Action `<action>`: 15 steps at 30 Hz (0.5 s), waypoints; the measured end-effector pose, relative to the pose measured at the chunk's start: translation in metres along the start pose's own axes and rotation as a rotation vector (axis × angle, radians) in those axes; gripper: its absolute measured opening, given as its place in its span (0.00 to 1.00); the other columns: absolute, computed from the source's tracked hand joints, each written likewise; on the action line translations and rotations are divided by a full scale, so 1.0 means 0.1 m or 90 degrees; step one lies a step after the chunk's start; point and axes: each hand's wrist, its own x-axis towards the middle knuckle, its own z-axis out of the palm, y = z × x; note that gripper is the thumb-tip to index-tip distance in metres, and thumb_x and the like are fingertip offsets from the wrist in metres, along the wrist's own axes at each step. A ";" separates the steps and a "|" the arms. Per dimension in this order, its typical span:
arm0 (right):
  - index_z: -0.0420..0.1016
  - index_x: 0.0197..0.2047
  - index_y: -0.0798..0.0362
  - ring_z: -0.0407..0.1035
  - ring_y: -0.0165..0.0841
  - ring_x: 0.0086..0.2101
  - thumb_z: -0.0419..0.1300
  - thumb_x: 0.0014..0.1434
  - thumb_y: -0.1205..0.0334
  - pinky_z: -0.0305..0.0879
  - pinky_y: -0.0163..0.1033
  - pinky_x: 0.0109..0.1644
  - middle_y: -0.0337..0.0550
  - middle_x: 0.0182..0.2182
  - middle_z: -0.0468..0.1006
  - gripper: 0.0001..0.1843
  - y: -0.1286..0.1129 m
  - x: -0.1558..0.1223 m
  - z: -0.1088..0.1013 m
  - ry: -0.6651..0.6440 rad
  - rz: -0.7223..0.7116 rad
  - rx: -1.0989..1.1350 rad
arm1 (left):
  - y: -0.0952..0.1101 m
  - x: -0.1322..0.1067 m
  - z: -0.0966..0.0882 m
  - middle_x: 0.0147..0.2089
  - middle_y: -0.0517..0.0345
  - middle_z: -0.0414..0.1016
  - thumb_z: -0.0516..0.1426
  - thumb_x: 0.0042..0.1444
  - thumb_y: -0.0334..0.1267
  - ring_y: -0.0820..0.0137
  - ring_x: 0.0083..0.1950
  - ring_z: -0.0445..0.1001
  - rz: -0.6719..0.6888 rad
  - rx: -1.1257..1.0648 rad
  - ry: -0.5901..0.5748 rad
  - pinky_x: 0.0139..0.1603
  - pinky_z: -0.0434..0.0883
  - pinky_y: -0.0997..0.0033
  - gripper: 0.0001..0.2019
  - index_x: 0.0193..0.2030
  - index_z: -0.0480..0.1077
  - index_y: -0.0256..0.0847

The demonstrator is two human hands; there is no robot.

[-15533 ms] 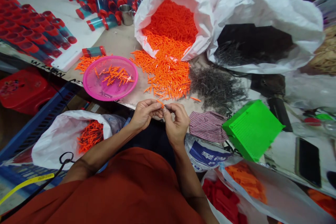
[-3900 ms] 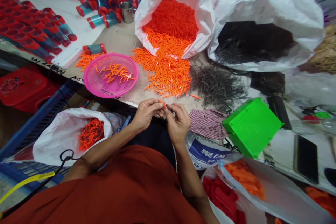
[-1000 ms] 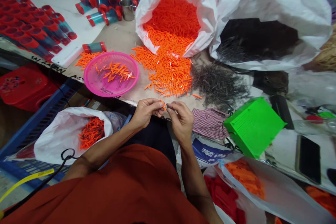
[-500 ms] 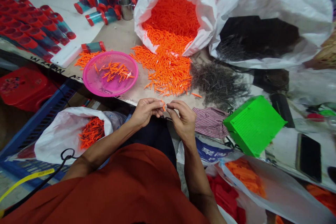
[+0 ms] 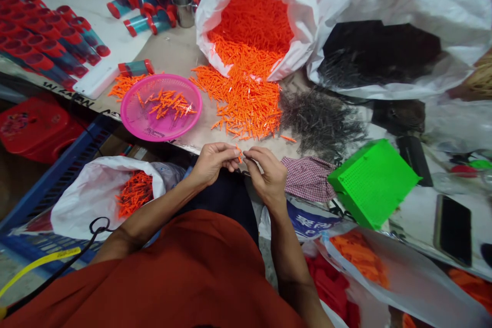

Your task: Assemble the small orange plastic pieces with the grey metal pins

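Observation:
My left hand (image 5: 216, 162) pinches a small orange plastic piece (image 5: 239, 154) between thumb and fingertips at the table's front edge. My right hand (image 5: 269, 173) meets it there, thumb and forefinger closed at the piece's right side; what lies between them is too small to make out. Beyond the hands spreads a heap of slim orange plastic pieces (image 5: 248, 110), spilling from a white sack (image 5: 207, 15). To its right lies a pile of thin dark pieces (image 5: 321, 120). On the left, a pink basket (image 5: 128, 125) holds some orange pieces.
A second white sack (image 5: 453, 10) has dark contents. A checked cloth (image 5: 309, 178), a green basket (image 5: 374, 184) and a phone (image 5: 453, 230) lie to the right. Red-capped tubes (image 5: 46, 36) and a metal cup (image 5: 183, 10) stand at the back left. A sack (image 5: 82, 197) sits below, left.
Both hands stay together around the orange piece, with hardly any finger movement visible. The whole view has shifted very slightly.

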 end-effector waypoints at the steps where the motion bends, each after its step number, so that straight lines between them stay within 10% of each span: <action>1: 0.74 0.41 0.51 0.72 0.32 0.38 0.55 0.58 0.69 0.70 0.40 0.43 0.44 0.37 0.77 0.09 0.00 0.00 0.01 0.006 0.001 -0.001 | 0.00 0.00 0.00 0.21 0.58 0.74 0.65 0.40 0.38 0.76 0.19 0.70 0.002 0.002 0.000 0.20 0.66 0.79 0.10 0.26 0.72 0.32; 15: 0.74 0.39 0.50 0.72 0.31 0.37 0.56 0.58 0.68 0.70 0.39 0.42 0.42 0.35 0.76 0.08 0.02 -0.05 0.09 0.065 0.025 -0.006 | -0.01 0.02 0.01 0.21 0.57 0.74 0.65 0.40 0.38 0.75 0.20 0.71 -0.029 -0.016 -0.008 0.21 0.67 0.77 0.10 0.25 0.72 0.32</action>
